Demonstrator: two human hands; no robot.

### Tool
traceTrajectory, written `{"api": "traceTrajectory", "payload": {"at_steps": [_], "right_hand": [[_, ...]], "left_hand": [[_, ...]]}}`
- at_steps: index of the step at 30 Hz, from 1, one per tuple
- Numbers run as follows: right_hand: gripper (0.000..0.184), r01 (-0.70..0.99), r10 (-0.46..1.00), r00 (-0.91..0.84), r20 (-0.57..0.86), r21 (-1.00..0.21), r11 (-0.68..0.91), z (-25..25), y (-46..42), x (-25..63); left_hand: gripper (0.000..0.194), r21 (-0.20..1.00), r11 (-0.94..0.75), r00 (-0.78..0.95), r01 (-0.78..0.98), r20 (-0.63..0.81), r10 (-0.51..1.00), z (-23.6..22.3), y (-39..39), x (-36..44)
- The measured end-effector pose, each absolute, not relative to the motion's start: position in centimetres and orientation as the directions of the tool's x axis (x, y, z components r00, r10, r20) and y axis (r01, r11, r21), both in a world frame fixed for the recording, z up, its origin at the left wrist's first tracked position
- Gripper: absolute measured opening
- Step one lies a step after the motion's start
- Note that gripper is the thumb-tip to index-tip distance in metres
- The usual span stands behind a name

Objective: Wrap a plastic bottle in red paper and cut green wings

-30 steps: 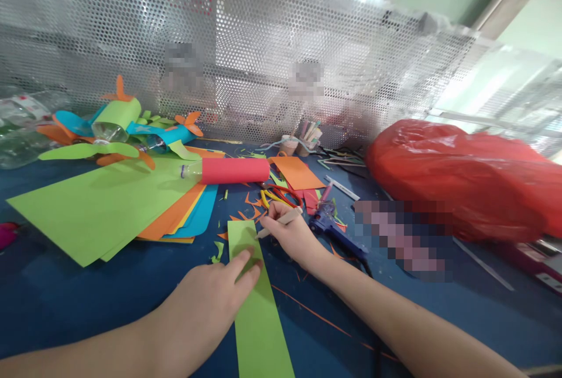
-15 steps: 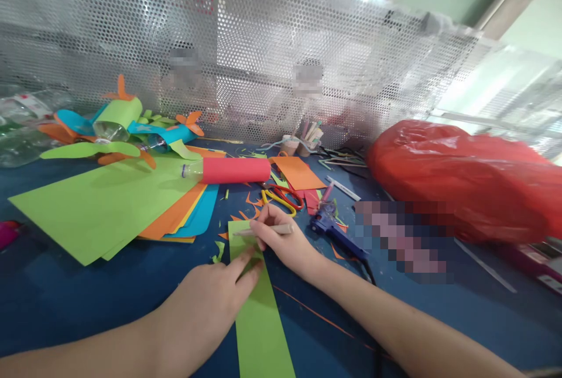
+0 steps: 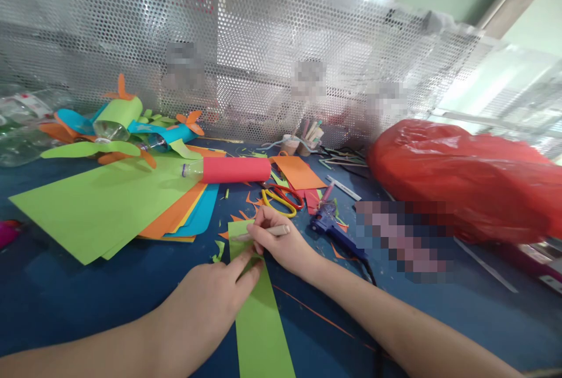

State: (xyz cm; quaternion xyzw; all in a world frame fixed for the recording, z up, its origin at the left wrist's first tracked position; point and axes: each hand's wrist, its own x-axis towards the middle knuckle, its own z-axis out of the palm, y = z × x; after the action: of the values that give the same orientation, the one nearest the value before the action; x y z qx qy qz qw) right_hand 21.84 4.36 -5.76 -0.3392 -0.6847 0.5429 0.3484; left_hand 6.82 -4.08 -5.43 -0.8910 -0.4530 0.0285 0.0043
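A long strip of light green paper point(image 3: 263, 325) lies on the blue table in front of me. My left hand point(image 3: 215, 290) rests on it with fingers stretched out, pressing the strip down near its far end. Pinched in my right hand point(image 3: 281, 243) is a pale pen point(image 3: 280, 230), slanted with its tip down at the far end of the strip. The fingers of both hands are close together on the paper. Just beyond my right hand lie scissors point(image 3: 281, 201) with yellow and red handles, among orange paper scraps.
A bottle wrapped in red paper point(image 3: 237, 170) lies behind the strip. Green sheets point(image 3: 100, 208) and paper-covered bottle models point(image 3: 118, 117) are at left. To the right are a blue glue gun point(image 3: 340, 234) with its cord and a big red plastic bag point(image 3: 456, 179). Perforated metal point(image 3: 272, 27) stands behind.
My right hand and the pen have shifted slightly left and down across the far end of the green strip. My left hand stays in place.
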Motion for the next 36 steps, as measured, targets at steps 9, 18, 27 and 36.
{"api": "traceTrajectory", "payload": {"at_steps": [9, 18, 27, 36], "right_hand": [[0.022, 0.086, 0.846, -0.527, 0.084, -0.985, 0.152, -5.4, 4.2, 21.7], [0.027, -0.046, 0.968, -0.175, 0.181, -0.983, 0.175, -3.9, 4.8, 22.2], [0.04, -0.048, 0.987, -0.142, 0.074, -0.997, 0.068, -3.7, 5.3, 22.7], [0.055, -0.407, 0.94, -0.321, 0.12, -0.913, -0.022, -2.9, 4.9, 23.0]], "left_hand": [[0.072, -0.002, -0.596, 0.595, 0.803, -0.058, 0.802, -5.2, -4.0, 6.8], [0.07, 0.033, -0.576, 0.577, 0.817, -0.088, 0.812, -4.6, -4.2, 6.8], [0.039, 0.378, -0.524, 0.433, 0.763, 0.303, 0.849, -4.1, -2.9, 5.3], [0.051, 0.857, -0.165, -0.194, 0.488, 0.291, 0.937, -2.5, 1.2, 1.9]]}}
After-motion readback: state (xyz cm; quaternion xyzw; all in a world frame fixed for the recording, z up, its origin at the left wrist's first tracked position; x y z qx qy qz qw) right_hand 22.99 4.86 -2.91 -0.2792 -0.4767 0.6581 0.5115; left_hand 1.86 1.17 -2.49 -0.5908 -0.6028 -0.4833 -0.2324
